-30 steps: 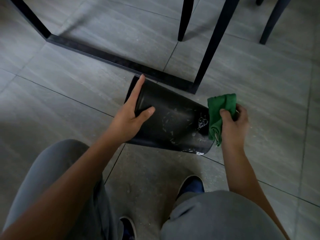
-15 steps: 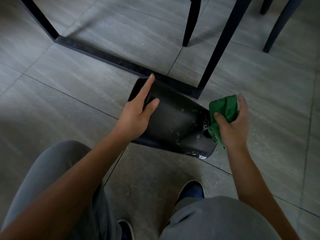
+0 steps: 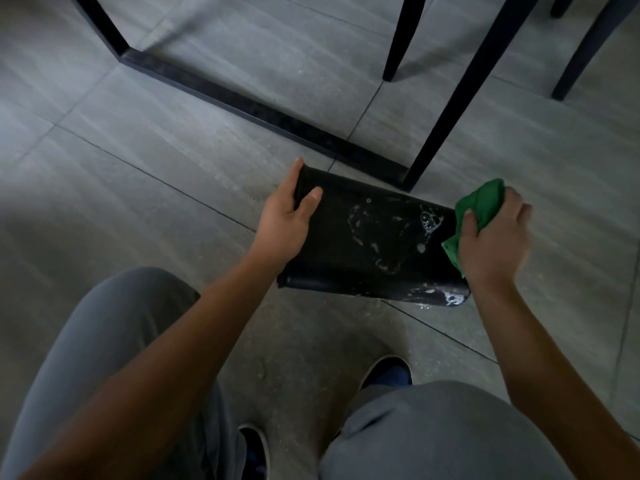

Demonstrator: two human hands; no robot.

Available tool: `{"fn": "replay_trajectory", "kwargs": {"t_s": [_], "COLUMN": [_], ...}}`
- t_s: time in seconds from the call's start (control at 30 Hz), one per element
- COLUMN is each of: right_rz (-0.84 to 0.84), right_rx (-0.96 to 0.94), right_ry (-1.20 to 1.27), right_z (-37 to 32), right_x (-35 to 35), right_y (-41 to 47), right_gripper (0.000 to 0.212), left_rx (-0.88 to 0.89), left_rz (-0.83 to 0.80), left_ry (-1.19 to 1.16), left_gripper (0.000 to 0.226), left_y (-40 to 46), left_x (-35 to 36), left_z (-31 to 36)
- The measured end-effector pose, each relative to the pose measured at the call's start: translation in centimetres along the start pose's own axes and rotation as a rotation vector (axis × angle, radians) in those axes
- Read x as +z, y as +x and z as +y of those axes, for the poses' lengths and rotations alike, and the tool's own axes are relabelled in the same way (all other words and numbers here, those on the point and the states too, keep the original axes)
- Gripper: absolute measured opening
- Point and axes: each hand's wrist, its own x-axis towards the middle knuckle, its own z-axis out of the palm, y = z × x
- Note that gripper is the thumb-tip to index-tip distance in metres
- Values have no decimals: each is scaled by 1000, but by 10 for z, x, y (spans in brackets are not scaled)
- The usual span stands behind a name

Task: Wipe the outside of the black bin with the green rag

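Currently the black bin (image 3: 367, 237), tipped on the floor (image 3: 173, 133), is gripped at its rim by the left hand (image 3: 284, 223), while the green rag (image 3: 479, 206) is held bunched in the right hand's (image 3: 491, 237) curled fingers (image 3: 467, 220). Suds could be spread rather than lifted, and the wet bin might slip.

Floor (image 3: 173, 161): large grey tiles, thin dark joints. Black bin (image 3: 374, 244) on its side at centre, soap suds on wall. Black frame bar (image 3: 249, 105) flat behind bin. Chair legs (image 3: 398, 39) upper right. Shoes (image 3: 388, 370) on near tiles.
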Motion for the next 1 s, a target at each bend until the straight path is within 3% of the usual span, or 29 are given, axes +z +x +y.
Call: {"fn": "replay_trajectory", "kwargs": {"t_s": [0.27, 0.47, 0.53, 0.63, 0.7, 0.77, 0.87, 0.9, 0.93, 1.0], "right_rz": [-82, -124, -135, -104, -58, -45, -139, -188, -182, -163], "right_rx": [2, -516, -453, 29, 184, -1, -472, -508, -452, -93], "right_ry": [-171, 55, 1, -192, -219, -169, -40, -63, -116, -212], "right_z": [-56, -129, -105, -43, -37, -77, -128, -124, -108, -53], "right_x": [21, 27, 23, 10, -1, 8, 33, 31, 26, 8], "right_y": [39, -61, -47, 22, 35, 1, -72, -73, -58, -9], "right_gripper": [46, 43, 43, 39, 40, 36, 35, 36, 37, 39], "left_rx": [-83, -27, -57, -91, -79, -86, -90, -99, -123, -152], "left_rz": [116, 142, 88, 88, 82, 73, 111, 107, 100, 104], "left_ry": [-117, -90, -96, -69, -65, -63, -61, -65, -86, -111], "left_gripper": [57, 57, 57, 55, 55, 55, 54, 54, 54, 55], "left_y": [9, 7, 5, -2, -3, 0, 2, 0, -2, -9], "left_x": [20, 35, 27, 15, 15, 24, 28, 25, 20, 16], "left_z": [6, 21, 11, 1, 2, 10, 14, 10, 7, 4]}}
